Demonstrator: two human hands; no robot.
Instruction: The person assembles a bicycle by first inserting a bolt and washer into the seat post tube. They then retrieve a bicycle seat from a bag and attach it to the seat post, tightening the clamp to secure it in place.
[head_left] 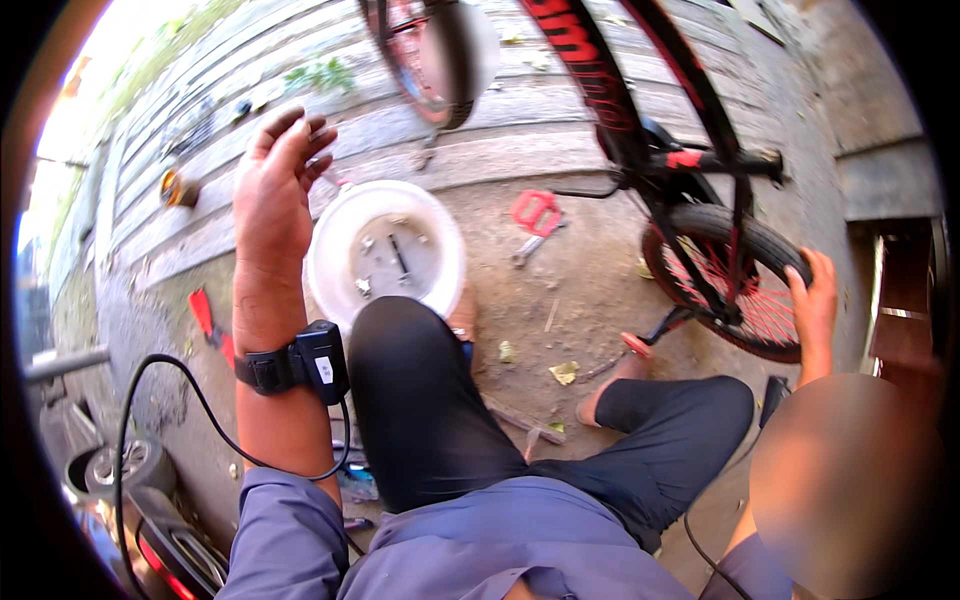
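My left hand (282, 185) is raised above the left rim of a white plastic bucket (325, 280), its fingers loosely bent and apart, with nothing visible in them. Small metal parts and a dark rod (399, 256) lie inside the bucket. At the right, my right hand (820, 300) grips the outer edge of a black bicycle tyre (735, 228) on a wheel with red spokes. That wheel sits in a black and red bicycle frame (625, 140). Beside the crank, a red pedal (537, 212) is seen, with a metal wrench (530, 248) on the dirt below it.
Weathered planks (530, 160) lie beyond the dirt ground. A red-handled tool (203, 312) and a small rusty can (178, 188) are at the left. Another bicycle wheel (430, 105) stands at the top. A cable (125, 440) loops from the device on my left forearm.
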